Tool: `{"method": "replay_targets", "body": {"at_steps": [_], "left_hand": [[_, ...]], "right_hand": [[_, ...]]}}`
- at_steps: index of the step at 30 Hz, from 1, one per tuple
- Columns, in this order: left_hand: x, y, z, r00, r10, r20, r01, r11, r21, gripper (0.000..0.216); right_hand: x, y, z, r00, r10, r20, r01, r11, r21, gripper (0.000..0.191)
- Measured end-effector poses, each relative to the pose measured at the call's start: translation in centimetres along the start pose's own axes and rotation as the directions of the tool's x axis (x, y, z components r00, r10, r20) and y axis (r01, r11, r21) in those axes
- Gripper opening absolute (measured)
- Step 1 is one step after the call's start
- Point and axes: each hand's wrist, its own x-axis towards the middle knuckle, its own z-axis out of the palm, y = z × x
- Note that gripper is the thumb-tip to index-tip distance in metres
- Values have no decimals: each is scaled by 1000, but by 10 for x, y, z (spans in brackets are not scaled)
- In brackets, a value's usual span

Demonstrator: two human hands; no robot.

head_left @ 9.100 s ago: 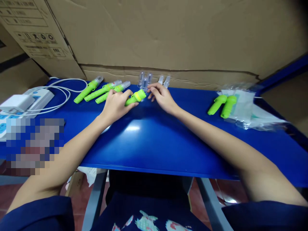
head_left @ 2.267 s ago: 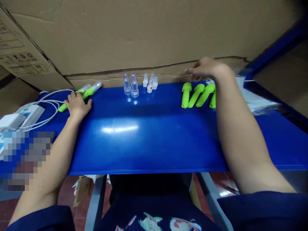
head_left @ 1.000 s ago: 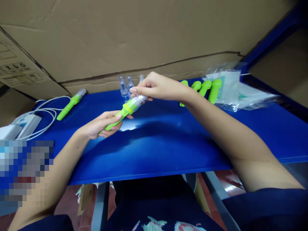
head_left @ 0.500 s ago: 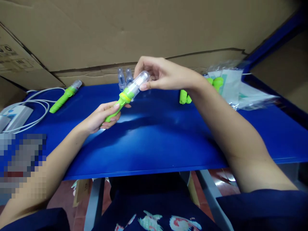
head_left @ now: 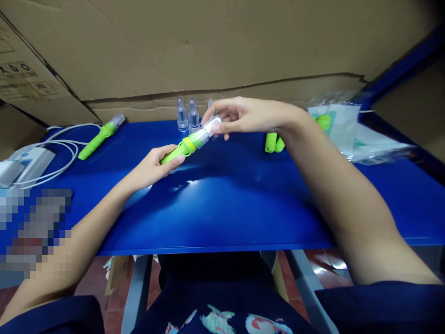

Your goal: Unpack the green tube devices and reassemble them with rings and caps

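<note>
My left hand (head_left: 155, 164) is wrapped round the lime-green body (head_left: 175, 154) of a light with a clear cap, held tilted above the blue table. The clear plastic cap (head_left: 204, 133) is on the upper end, pointing up and to the right. Thumb and fingers of my right hand (head_left: 234, 116) are closed on the cap's tip. Just behind stand clear caps (head_left: 182, 117), one partly covered by my right hand. Past my right wrist lie lime-green bodies (head_left: 270, 142), partly hidden by the forearm.
Another green light with a clear cap (head_left: 99, 139) lies at the left, beside a coiled white cable (head_left: 74, 155) and a white box (head_left: 38, 162). Clear plastic bags (head_left: 342, 125) lie at the right. Cardboard (head_left: 222, 51) stands along the back of the blue table (head_left: 222, 218).
The light has tipped to a flatter angle between my hands, and my right hand has come lower on its cap. The view has shifted slightly, showing a third clear cap behind.
</note>
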Motion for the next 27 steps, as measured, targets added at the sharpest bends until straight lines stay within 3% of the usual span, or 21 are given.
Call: {"method": "replay_targets", "body": {"at_steps": [3, 6, 9, 13, 17, 19, 23, 24, 27], "left_hand": [[-2, 0, -1, 993, 74, -95, -45, 960, 275, 53], [-4, -1, -1, 969, 146, -200, -2, 813, 582, 48], [-4, -4, -4, 937, 237, -256, 37, 662, 749, 42], [-4, -5, -12, 910, 319, -265, 42, 565, 824, 38], [-11, 4, -13, 861, 356, -364, 110, 568, 815, 35], [-16, 10, -8, 795, 390, -464, 161, 603, 782, 37], [-22, 22, 1, 608, 453, -652, 252, 668, 700, 58], [-22, 23, 1, 593, 456, -664, 267, 667, 696, 60], [-19, 23, -6, 626, 478, -616, 254, 621, 741, 44]], "right_hand": [[1, 5, 0, 999, 35, -28, -34, 999, 42, 48], [5, 11, 2, 988, 151, 44, -153, 986, 71, 43], [10, 19, 8, 974, 187, 129, -199, 976, 91, 41], [17, 28, 19, 948, 193, 252, -226, 968, 109, 36], [23, 31, 28, 966, 161, 202, -170, 985, 27, 31], [25, 31, 31, 974, 138, 180, -134, 990, -38, 27], [29, 33, 39, 967, 126, 222, -105, 989, -105, 21], [29, 34, 42, 965, 120, 234, -101, 991, -91, 20], [30, 35, 46, 957, 100, 272, -110, 994, 23, 26]]}}
